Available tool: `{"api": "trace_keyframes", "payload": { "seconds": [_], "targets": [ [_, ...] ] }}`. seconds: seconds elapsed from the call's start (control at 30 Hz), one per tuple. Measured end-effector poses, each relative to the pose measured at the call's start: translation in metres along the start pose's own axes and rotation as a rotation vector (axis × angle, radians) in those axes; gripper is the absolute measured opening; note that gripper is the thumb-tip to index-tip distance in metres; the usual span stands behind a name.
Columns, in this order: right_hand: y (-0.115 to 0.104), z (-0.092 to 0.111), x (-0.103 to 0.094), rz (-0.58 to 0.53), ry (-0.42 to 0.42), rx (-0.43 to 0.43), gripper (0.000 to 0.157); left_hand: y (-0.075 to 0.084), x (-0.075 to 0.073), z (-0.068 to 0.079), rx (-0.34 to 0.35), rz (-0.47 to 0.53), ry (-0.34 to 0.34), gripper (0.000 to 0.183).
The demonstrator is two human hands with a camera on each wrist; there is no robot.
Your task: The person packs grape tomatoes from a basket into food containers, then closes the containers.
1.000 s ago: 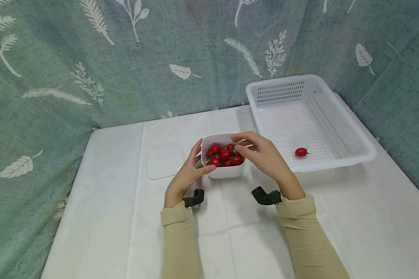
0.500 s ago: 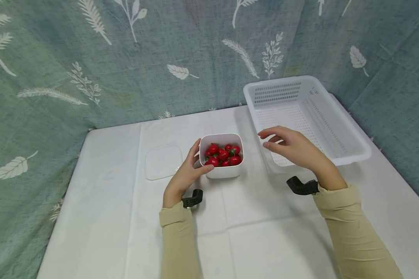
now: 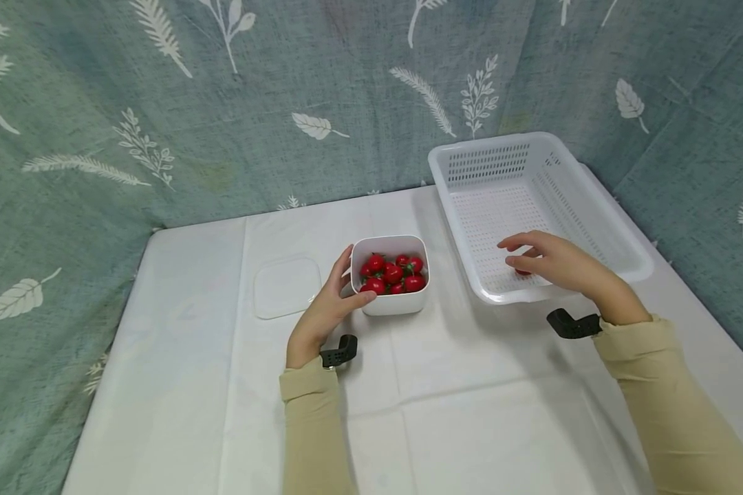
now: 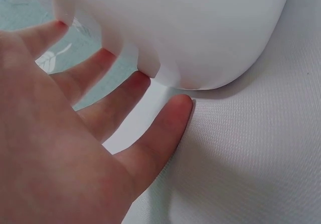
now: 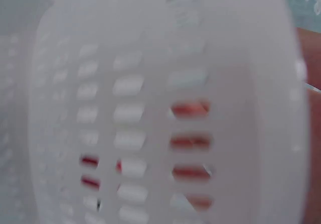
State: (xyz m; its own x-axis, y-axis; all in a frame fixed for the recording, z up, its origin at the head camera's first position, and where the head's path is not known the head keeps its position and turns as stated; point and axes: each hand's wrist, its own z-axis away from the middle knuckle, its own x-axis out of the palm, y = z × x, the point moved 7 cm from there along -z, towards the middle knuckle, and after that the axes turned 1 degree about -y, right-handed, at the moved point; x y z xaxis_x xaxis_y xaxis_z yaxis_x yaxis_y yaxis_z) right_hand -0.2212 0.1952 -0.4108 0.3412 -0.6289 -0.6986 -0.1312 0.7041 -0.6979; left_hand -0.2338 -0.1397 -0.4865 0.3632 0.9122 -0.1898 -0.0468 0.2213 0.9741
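My left hand [image 3: 325, 309] holds the left side of a white square container [image 3: 395, 304], its thumb at the front rim and fingers along the wall. Several red cherry tomatoes [image 3: 393, 273] with green stems lie inside. In the left wrist view the fingertips meet the smooth container wall [image 4: 200, 28], with the little finger slightly apart. My right hand [image 3: 557, 261] reaches over the front wall into a white slotted basket [image 3: 483, 292], fingers loosely bent. Beneath its fingers, one cherry tomato [image 3: 523, 272] shows in part. The basket wall [image 5: 235, 123] hides most of that hand in the right wrist view.
A clear flat lid [image 3: 287, 287] lies on the white tablecloth [image 3: 179, 357], left of the container. Behind the table hangs a green leaf-print curtain [image 3: 235, 158]. The basket stands at the back right, close to the curtain.
My right hand has left the container and moved right, over the basket's front wall, down to the lone cherry tomato. My left hand has kept its place on the container.
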Motion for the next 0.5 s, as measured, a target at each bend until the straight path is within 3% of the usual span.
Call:
{"api": "trace_keyframes", "payload": {
  "seconds": [0.5],
  "targets": [
    [0.042,-0.007,-0.002,0.125,-0.211,0.133,0.054,0.024,0.007,0.011,0.000,0.030,-0.042,0.084]
  ]
}}
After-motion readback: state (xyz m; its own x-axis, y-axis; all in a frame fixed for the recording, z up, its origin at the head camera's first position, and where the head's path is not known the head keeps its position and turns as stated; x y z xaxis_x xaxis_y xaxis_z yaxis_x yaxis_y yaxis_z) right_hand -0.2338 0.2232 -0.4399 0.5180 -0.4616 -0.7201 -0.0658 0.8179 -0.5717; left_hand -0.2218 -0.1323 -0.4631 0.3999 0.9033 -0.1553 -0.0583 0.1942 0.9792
